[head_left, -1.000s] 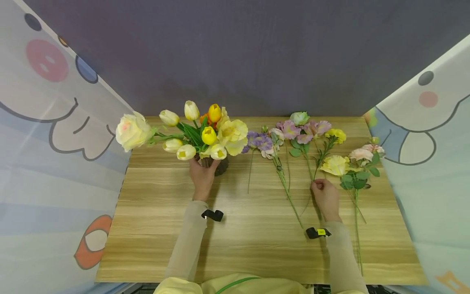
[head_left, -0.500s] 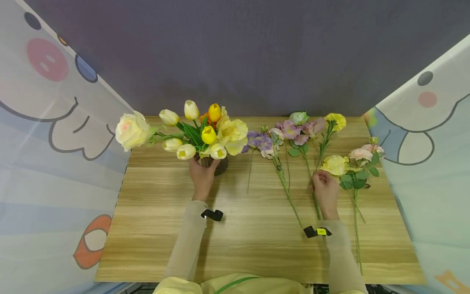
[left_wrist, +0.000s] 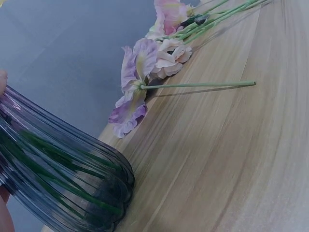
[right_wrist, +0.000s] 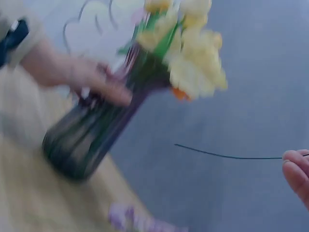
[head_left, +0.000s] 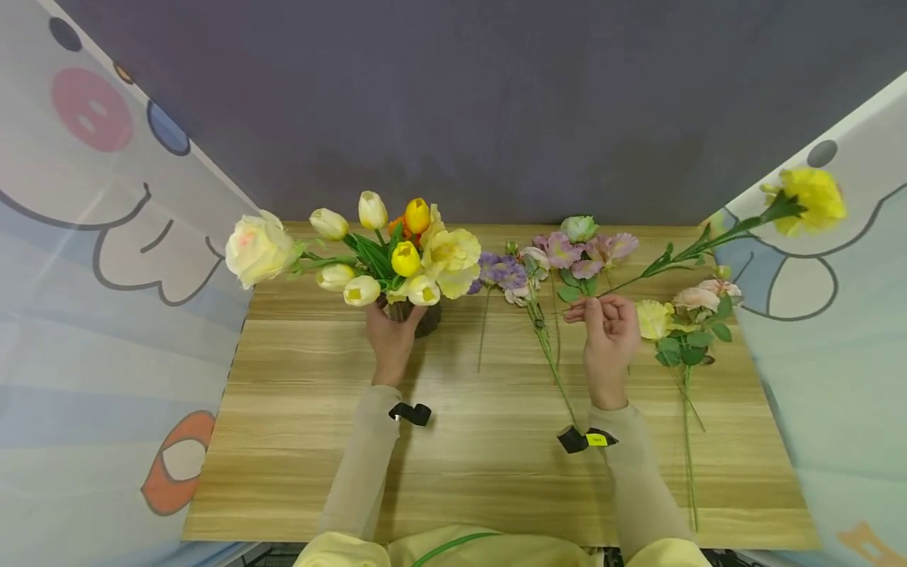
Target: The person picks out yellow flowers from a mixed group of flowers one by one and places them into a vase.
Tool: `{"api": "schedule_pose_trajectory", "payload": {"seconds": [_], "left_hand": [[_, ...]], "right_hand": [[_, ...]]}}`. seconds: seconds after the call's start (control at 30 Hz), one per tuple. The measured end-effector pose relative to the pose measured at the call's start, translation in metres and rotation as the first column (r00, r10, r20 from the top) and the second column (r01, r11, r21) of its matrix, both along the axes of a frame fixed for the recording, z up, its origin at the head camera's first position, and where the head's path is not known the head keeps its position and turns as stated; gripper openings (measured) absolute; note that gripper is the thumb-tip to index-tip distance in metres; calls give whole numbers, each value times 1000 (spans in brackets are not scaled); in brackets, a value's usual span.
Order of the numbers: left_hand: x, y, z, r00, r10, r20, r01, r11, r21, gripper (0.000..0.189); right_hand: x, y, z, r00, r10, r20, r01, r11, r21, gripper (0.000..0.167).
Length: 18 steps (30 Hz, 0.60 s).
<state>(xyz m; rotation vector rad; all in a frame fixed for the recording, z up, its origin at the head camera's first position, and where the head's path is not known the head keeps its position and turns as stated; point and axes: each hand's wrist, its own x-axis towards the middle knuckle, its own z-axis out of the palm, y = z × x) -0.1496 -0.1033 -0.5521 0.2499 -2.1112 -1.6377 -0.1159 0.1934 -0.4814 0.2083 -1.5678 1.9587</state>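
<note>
My left hand (head_left: 392, 345) grips a dark ribbed glass vase (left_wrist: 72, 169) around its upper part. Green stems show through the glass, and the vase stands on the wooden table. Out of its mouth rise white tulips (head_left: 360, 290), yellow tulips (head_left: 406, 258), a large yellow bloom (head_left: 451, 260) and a pale rose (head_left: 258, 250) leaning far left. My right hand (head_left: 611, 346), raised over the table, pinches a yellow carnation-like flower (head_left: 812, 202) by its thin stem. Its bloom points up and right, while the bare stem end (right_wrist: 217, 154) sticks out toward the vase in the right wrist view.
Right of the vase lie purple flowers (head_left: 499, 272), pink-purple blooms (head_left: 560, 250) and a pale green one (head_left: 579, 228). Farther right are another yellow flower (head_left: 653, 319) and pink roses (head_left: 697, 298) with long stems. A dark wall (head_left: 453, 110) stands behind the table (head_left: 482, 472).
My right hand has lifted the yellow carnation-like flower off the table and moved left and away from me; the bloom swung up to the right. My left hand stays on the vase.
</note>
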Motion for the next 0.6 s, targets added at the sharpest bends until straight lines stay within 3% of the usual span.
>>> {"api": "schedule_pose_trajectory", "payload": {"seconds": [0.27, 0.6], "left_hand": [[-1, 1, -2, 999, -6, -40, 5, 999, -32, 82], [-1, -2, -5, 999, -5, -43, 4, 999, -36, 82]], "right_hand": [[-20, -41, 36, 983, 96, -155, -106, 993, -61, 9], [-33, -87, 45, 958, 159, -237, -168, 986, -15, 19]]}}
